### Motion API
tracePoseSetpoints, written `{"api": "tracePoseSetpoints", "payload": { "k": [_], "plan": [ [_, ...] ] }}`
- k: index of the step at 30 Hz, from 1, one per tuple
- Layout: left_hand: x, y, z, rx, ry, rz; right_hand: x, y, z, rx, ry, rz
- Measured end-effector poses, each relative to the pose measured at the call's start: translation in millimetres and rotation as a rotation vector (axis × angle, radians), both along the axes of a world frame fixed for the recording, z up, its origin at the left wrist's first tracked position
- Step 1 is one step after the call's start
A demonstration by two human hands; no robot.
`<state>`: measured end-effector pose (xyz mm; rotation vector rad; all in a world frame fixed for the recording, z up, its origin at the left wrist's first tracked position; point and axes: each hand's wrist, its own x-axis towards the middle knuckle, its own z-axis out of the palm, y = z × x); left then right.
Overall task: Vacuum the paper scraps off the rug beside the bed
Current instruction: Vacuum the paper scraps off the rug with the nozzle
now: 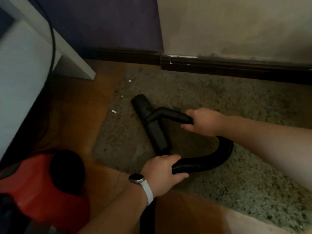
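Our right hand (202, 122) has its fingers clamped round the black curved tube (172, 115), just behind the brush head (152, 122), which lies flat on the shaggy rug (236, 102) near its left edge. Our left hand (163, 169) is wrapped round the ribbed hose (211, 163), thumb underneath (a white-strapped watch (140, 182) sits on that wrist). The hose loops between the two hands. Left of the head, white paper scraps (114, 111) lie along the rug's edge, apart from the head. Beyond that edge, a strip of wooden floor (76, 115) runs to a white furniture leg (74, 54). The rug's far side meets the dark skirting board (236, 70). The red vacuum canister (38, 179) stands on the wood, near left.
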<state>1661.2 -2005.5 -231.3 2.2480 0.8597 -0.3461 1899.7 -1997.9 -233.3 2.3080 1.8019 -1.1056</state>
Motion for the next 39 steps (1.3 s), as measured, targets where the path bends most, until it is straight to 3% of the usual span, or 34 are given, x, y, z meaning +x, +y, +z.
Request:
{"api": "tracePoseSetpoints", "payload": {
  "k": [4,10,19,39],
  "plan": [
    [-24.6,22.3,-3.5,0.027,-0.003,0.088,-13.9,33.2,-2.2,0.046,0.025,-0.033],
    [-64.8,48.6,-0.3,0.07,-0.028,0.219,-62.2,98.0,0.7,0.157,0.009,0.091],
    [-105.6,79.0,-0.8,0.043,-0.02,0.367,-115.4,151.5,-2.7,0.108,-0.051,0.128],
    [-71.9,62.5,-13.5,-0.011,-0.018,0.229,-71.2,116.6,-9.3,0.08,-0.127,-0.014]
  ]
}}
